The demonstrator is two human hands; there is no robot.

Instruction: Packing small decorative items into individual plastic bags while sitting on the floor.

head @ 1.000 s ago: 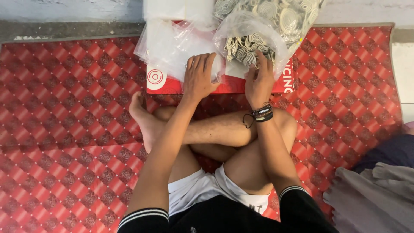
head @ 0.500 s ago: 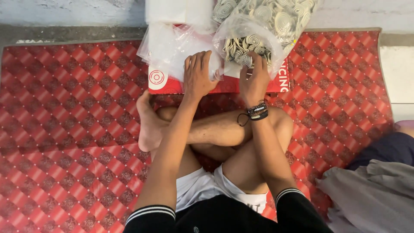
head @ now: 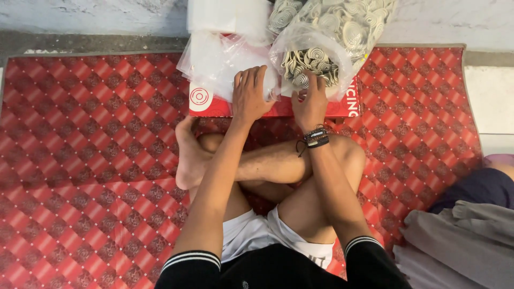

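Observation:
I sit cross-legged on a red patterned mat [head: 85,176]. A flat red box [head: 214,103] lies in front of my legs. My left hand [head: 250,95] rests on the box, fingers curled on a small clear plastic bag [head: 225,67]. My right hand [head: 310,99] reaches into the mouth of a large clear bag of pale spiral coils [head: 316,53], fingertips among the coils. What the fingertips pinch is hidden. A dark beaded bracelet [head: 315,139] is on my right wrist.
A stack of clear plastic bags [head: 227,18] lies behind the box against a grey concrete floor [head: 80,21]. Grey and dark cloth [head: 466,235] is heaped at the right, beside a white tile [head: 490,99].
Both hands have stayed at the box and bags; the right hand's fingers have shifted slightly deeper into the coil bag. The camera view has tilted a little.

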